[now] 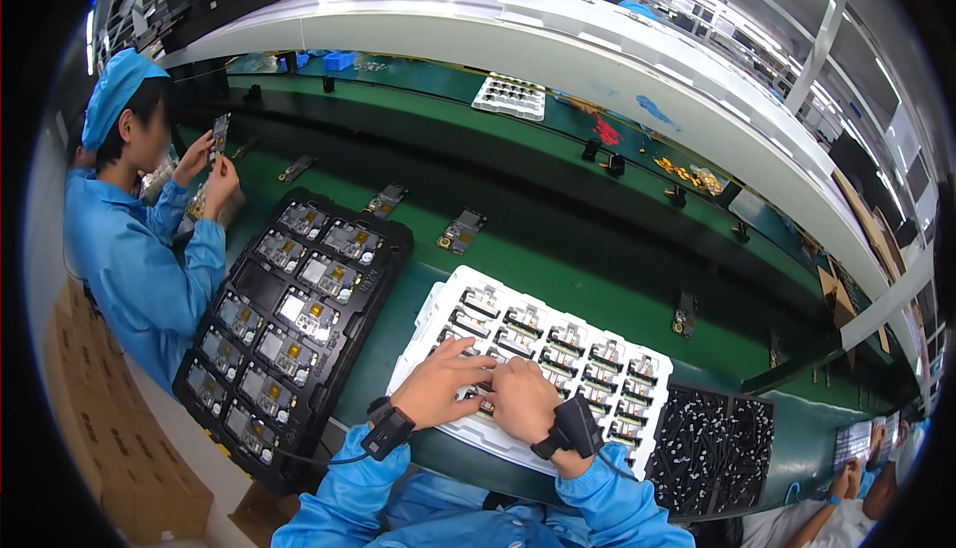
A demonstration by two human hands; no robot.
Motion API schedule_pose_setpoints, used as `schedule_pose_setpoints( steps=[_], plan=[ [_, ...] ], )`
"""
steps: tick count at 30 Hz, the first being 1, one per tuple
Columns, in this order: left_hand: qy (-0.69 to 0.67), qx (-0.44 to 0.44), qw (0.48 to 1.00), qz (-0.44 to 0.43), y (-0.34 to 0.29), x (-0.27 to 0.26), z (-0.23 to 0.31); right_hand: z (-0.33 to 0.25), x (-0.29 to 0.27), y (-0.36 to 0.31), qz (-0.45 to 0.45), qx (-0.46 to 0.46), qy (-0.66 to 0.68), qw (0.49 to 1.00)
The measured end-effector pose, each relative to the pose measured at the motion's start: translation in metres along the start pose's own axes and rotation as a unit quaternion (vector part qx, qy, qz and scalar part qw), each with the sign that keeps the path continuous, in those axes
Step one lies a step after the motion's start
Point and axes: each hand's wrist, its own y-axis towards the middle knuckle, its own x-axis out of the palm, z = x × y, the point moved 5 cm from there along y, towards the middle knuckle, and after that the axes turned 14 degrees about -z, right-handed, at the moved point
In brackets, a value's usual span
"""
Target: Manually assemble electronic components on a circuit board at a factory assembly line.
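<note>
My left hand (pixel 438 386) and my right hand (pixel 524 401) meet over the near left part of a white moulded tray (pixel 418 349). Rows of small electronic parts (pixel 566 341) with black strips sit in its pockets. The left thumb and fingers bend together close to the right fingertips. My right hand is curled, its fingers pressed together and pointing down. Whatever lies between the fingertips is hidden by the hands. Each wrist wears a black strapped device with a cable.
Left of the white tray, a black tray (pixel 388 259) holds several circuit boards. Single boards (pixel 462 231) lie along the green belt (pixel 538 224). Right of me stands a black bin of small black parts (pixel 709 448). A co-worker (pixel 139 229) at left holds up a board.
</note>
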Motion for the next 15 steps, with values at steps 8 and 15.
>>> schedule_pose_setpoints(
  steps=[8, 15],
  plan=[
    [0.018, -0.021, 0.998, -0.052, 0.003, -0.006, 0.005, -0.008, 0.005, -0.009, 0.056, -0.062, -0.064, 0.994],
    [0.034, -0.030, 0.996, -0.074, 0.005, -0.003, -0.002, -0.020, 0.012, -0.016, 0.061, 0.018, -0.094, 0.994]
  ],
)
